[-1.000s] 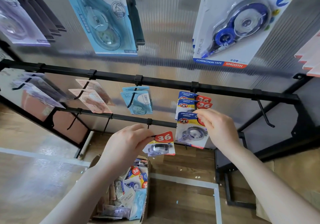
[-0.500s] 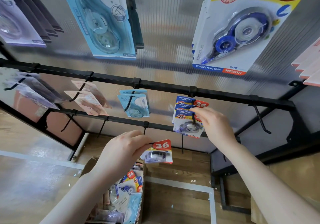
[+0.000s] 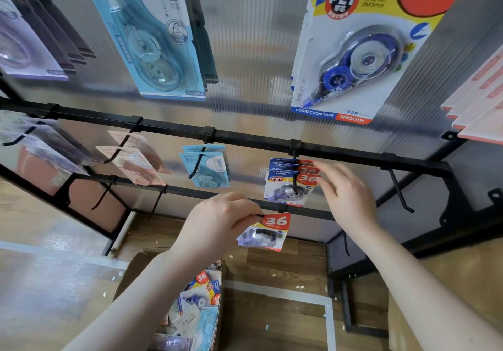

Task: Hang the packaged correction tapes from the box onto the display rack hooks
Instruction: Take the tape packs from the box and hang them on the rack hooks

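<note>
My left hand (image 3: 217, 223) pinches the top left corner of a packaged correction tape (image 3: 265, 235) with a red "36" badge, held just below the lower black rail. My right hand (image 3: 345, 198) holds the right edge of the front pack in a small stack of like packs (image 3: 285, 184), which hangs on a black hook (image 3: 294, 176) under the upper rail (image 3: 245, 136). The open cardboard box (image 3: 136, 265) on the floor below holds several more packs.
Light blue packs (image 3: 206, 168), pink packs (image 3: 130, 157) and purple packs (image 3: 46, 144) hang on hooks to the left. A bare hook (image 3: 400, 190) sticks out to the right. Large packs hang on the top row. The floor is wood with white tape lines.
My right hand has slid its pack back along the hook onto the stack. My left hand has kept its pack at about the same spot. The camera has tilted slightly.
</note>
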### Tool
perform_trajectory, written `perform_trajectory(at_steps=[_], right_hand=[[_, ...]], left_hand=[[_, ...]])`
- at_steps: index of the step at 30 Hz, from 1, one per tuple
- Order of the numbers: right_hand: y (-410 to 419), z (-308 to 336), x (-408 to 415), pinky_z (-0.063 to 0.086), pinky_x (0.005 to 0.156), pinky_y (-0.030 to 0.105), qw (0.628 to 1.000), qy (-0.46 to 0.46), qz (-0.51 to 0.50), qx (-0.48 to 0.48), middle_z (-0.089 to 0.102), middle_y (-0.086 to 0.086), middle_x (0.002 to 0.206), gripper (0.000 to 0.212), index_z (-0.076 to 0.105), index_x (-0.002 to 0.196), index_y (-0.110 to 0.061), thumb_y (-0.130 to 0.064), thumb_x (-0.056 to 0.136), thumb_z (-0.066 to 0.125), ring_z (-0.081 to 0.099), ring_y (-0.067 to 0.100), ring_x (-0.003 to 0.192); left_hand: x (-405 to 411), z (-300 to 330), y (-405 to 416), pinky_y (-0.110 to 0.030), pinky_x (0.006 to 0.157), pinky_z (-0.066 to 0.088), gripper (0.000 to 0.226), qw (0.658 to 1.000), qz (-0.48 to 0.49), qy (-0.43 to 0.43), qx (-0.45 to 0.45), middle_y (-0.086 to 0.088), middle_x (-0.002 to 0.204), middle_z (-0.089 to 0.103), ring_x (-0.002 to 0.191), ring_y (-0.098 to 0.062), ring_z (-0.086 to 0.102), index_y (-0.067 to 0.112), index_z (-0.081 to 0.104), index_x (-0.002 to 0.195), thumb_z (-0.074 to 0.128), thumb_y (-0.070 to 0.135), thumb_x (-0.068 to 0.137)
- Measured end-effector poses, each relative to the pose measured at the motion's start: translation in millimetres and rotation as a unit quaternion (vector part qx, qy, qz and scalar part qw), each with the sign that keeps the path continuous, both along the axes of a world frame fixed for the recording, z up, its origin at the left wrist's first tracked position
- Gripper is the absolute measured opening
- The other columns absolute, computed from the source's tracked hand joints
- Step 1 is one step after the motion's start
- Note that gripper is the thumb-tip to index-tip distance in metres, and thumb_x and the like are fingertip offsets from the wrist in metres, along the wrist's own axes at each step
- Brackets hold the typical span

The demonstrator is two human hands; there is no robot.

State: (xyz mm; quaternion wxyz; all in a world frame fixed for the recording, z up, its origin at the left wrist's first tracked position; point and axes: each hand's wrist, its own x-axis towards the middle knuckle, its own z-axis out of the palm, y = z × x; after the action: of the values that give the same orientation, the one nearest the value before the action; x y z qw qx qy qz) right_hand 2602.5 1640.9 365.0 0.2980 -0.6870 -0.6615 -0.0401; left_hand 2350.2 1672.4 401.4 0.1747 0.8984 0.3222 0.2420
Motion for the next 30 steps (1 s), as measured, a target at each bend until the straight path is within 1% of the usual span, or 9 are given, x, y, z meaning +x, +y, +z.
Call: perform_trajectory(at_steps=[2, 4, 9, 12, 14, 17, 22, 26, 30], right_hand=[[-11.1, -0.4, 7.7, 0.050, 0.069, 0.033, 1.000, -0.002, -0.016, -0.004, 0.065, 0.013, 0.104, 0.031, 0.063, 0.116, -0.004, -0.005, 0.084, 0.064, 0.063, 0.030, 0.091], [-20.7, -0.5, 14.4, 0.052, 0.068, 0.037, 0.999, -0.005, -0.030, -0.010, 0.064, 0.014, 0.104, 0.032, 0.063, 0.116, -0.004, -0.004, 0.084, 0.064, 0.062, 0.032, 0.092], [-32.3, 0.6, 28.5, 0.046, 0.072, 0.033, 0.998, -0.006, -0.060, -0.029, 0.061, 0.015, 0.107, 0.032, 0.062, 0.118, -0.004, -0.006, 0.086, 0.062, 0.059, 0.033, 0.096], [-36.2, 1.4, 34.1, 0.043, 0.073, 0.030, 0.997, -0.005, -0.066, -0.031, 0.061, 0.015, 0.110, 0.032, 0.061, 0.119, -0.005, -0.008, 0.087, 0.061, 0.059, 0.032, 0.098], [-37.5, 2.0, 36.0, 0.043, 0.072, 0.029, 0.997, -0.001, -0.067, -0.033, 0.060, 0.015, 0.112, 0.032, 0.061, 0.120, -0.006, -0.008, 0.088, 0.061, 0.059, 0.032, 0.098], [-38.4, 1.1, 36.6, 0.046, 0.072, 0.031, 0.996, 0.006, -0.074, -0.040, 0.059, 0.014, 0.113, 0.032, 0.060, 0.121, -0.007, -0.010, 0.089, 0.059, 0.058, 0.031, 0.099], [-40.1, -3.3, 37.7, 0.045, 0.070, 0.029, 0.997, -0.001, -0.069, -0.041, 0.060, 0.013, 0.109, 0.033, 0.060, 0.120, -0.006, -0.011, 0.088, 0.061, 0.059, 0.029, 0.095], [-41.0, -8.5, 37.7, 0.042, 0.072, 0.028, 0.996, 0.001, -0.069, -0.051, 0.060, 0.013, 0.109, 0.033, 0.060, 0.120, -0.006, -0.011, 0.088, 0.061, 0.059, 0.029, 0.096], [-42.1, -13.1, 38.2, 0.044, 0.069, 0.028, 0.997, -0.008, -0.059, -0.058, 0.060, 0.014, 0.106, 0.031, 0.061, 0.118, -0.006, -0.010, 0.086, 0.062, 0.060, 0.029, 0.093]], left_hand=[[14.0, 4.6, 2.9, -0.029, 0.049, 0.050, 0.020, 1.000, -0.007, -0.006, -0.004, 0.006, 0.081, 0.067, 0.066, -0.011, 0.062, 0.019, 0.072, 0.087, 0.057, 0.032, 0.084], [28.7, 8.9, 6.6, -0.031, 0.051, 0.052, 0.021, 1.000, -0.007, -0.013, -0.008, 0.004, 0.083, 0.068, 0.069, -0.013, 0.063, 0.019, 0.072, 0.089, 0.056, 0.032, 0.084], [63.5, 12.9, 15.2, -0.038, 0.056, 0.053, 0.028, 0.999, -0.005, -0.033, -0.008, -0.003, 0.085, 0.069, 0.073, -0.021, 0.064, 0.015, 0.073, 0.092, 0.053, 0.032, 0.084], [76.7, 7.6, 18.6, -0.037, 0.059, 0.054, 0.029, 1.000, -0.008, -0.028, -0.009, -0.006, 0.087, 0.070, 0.074, -0.023, 0.065, 0.012, 0.073, 0.092, 0.052, 0.031, 0.084], [81.0, 2.0, 20.9, -0.036, 0.061, 0.053, 0.025, 1.000, -0.005, -0.024, -0.017, -0.006, 0.088, 0.070, 0.076, -0.024, 0.065, 0.013, 0.074, 0.094, 0.056, 0.029, 0.086], [83.1, -5.7, 24.1, -0.042, 0.063, 0.053, 0.018, 0.999, 0.009, -0.020, -0.037, -0.004, 0.089, 0.069, 0.077, -0.023, 0.063, 0.015, 0.074, 0.096, 0.063, 0.025, 0.086], [84.1, -7.3, 27.8, -0.042, 0.064, 0.052, 0.026, 0.999, 0.002, -0.016, -0.050, -0.005, 0.087, 0.068, 0.076, -0.024, 0.062, 0.014, 0.073, 0.098, 0.055, 0.028, 0.085], [77.2, -14.2, 27.7, -0.040, 0.057, 0.052, 0.031, 0.999, -0.018, 0.006, -0.027, -0.005, 0.084, 0.065, 0.072, -0.024, 0.061, 0.016, 0.073, 0.100, 0.049, 0.029, 0.085], [76.3, -18.5, 31.0, -0.036, 0.052, 0.048, 0.028, 0.999, -0.038, 0.021, 0.011, -0.008, 0.082, 0.064, 0.069, -0.025, 0.060, 0.012, 0.071, 0.102, 0.050, 0.020, 0.087]])
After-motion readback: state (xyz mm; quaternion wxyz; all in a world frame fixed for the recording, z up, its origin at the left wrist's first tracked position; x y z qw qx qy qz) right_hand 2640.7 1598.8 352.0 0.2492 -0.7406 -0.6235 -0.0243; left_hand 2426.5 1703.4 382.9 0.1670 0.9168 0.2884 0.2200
